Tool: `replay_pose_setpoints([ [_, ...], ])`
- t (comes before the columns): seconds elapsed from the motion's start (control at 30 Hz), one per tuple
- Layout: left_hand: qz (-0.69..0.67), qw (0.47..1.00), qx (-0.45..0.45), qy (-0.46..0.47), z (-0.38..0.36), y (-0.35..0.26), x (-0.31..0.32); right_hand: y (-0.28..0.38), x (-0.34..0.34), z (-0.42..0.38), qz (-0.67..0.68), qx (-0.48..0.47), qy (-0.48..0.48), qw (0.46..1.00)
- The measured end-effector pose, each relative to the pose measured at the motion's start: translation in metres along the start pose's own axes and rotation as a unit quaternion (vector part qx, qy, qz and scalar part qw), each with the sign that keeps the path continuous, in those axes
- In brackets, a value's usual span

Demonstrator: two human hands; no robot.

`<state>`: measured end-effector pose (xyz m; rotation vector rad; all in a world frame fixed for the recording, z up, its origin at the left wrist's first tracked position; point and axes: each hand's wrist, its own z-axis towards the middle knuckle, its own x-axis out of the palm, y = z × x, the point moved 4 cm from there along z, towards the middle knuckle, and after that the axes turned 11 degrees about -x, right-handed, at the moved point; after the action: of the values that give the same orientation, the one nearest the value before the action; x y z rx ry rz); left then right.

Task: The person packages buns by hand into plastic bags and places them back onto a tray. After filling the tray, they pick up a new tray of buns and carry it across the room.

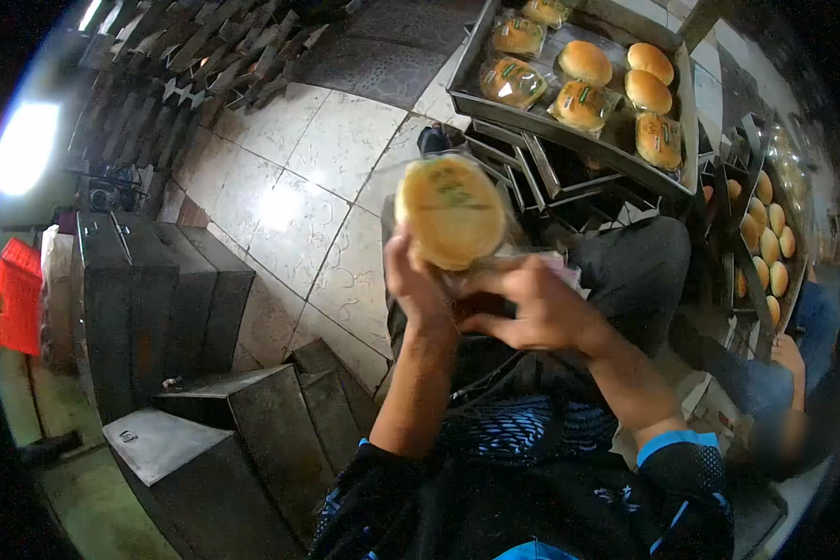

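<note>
A round golden bun (450, 210) in a clear printed plastic bag is held up in front of my lap. My left hand (422, 289) grips it from below, with the fingers closed around its lower left side. My right hand (543, 303) is curled at the lower end of the bag, fingers bent and closed on the plastic; motion blurs the fingertips. Behind the right hand, a pale pinkish, flat item (562, 269) lies on my thigh, mostly hidden.
A metal tray (569, 126) of bagged and bare buns rests on stacked trays ahead right. More buns (770, 229) fill a tray at far right, beside another person's arm (790, 364). Dark metal boxes (271, 420) and a red crate (19, 297) stand at left.
</note>
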<state>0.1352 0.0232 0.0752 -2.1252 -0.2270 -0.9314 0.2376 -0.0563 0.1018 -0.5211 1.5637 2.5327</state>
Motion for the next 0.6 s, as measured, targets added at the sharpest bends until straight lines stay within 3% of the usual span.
replay_pose_setpoints([
  [0.07, 0.081, 0.996, 0.010, -0.026, 0.007, -0.002, 0.004, -0.002, 0.006, 0.007, -0.007, -0.022, 0.014, 1.000],
  [0.1, 0.032, 0.997, -0.010, -0.069, 0.006, -0.007, 0.003, 0.009, 0.006, 0.006, 0.063, -0.051, 0.049, 0.995],
  [0.17, -0.110, 0.992, -0.050, -0.048, 0.009, -0.008, -0.012, 0.042, -0.002, 0.006, 0.207, -0.112, 0.126, 0.964],
  [0.2, -0.124, 0.990, -0.036, -0.049, 0.011, -0.013, -0.023, 0.051, -0.007, 0.006, 0.336, -0.113, 0.193, 0.915],
  [0.23, -0.118, 0.989, -0.028, 0.086, 0.011, -0.021, -0.025, 0.055, -0.014, 0.003, 0.456, -0.112, 0.255, 0.845],
  [0.27, -0.123, 0.991, -0.021, 0.053, 0.014, -0.023, -0.036, 0.040, -0.019, -0.005, 0.474, -0.026, 0.285, 0.833],
  [0.3, -0.127, 0.991, -0.016, 0.021, 0.016, -0.023, -0.042, 0.004, -0.014, -0.016, 0.325, 0.087, 0.188, 0.923],
  [0.33, -0.111, 0.993, -0.027, 0.005, 0.014, -0.019, -0.041, -0.019, -0.013, -0.013, 0.059, 0.075, 0.005, 0.995],
  [0.37, -0.092, 0.995, -0.038, -0.011, 0.010, -0.012, -0.037, -0.024, -0.017, -0.012, -0.216, 0.055, -0.179, 0.958],
  [0.4, -0.073, 0.996, -0.051, -0.026, 0.005, -0.004, -0.035, -0.016, -0.017, -0.010, -0.238, 0.003, -0.187, 0.953],
  [0.43, -0.038, 0.997, -0.072, 0.015, -0.001, 0.009, -0.033, -0.005, -0.021, -0.006, -0.260, -0.051, -0.191, 0.945],
  [0.5, -0.223, 0.958, -0.119, 0.138, -0.018, 0.037, -0.025, 0.000, -0.022, -0.007, -0.244, -0.112, -0.228, 0.936],
  [0.53, -0.065, 0.995, -0.072, 0.030, -0.020, 0.057, -0.040, -0.004, -0.021, -0.009, -0.209, -0.121, -0.267, 0.933],
  [0.57, 0.097, 0.992, -0.023, -0.077, -0.019, 0.068, -0.056, -0.007, -0.020, -0.011, -0.175, -0.130, -0.306, 0.927],
  [0.6, 0.151, 0.985, 0.066, -0.056, -0.017, 0.060, -0.059, -0.014, -0.018, -0.015, -0.107, -0.037, -0.350, 0.930],
])
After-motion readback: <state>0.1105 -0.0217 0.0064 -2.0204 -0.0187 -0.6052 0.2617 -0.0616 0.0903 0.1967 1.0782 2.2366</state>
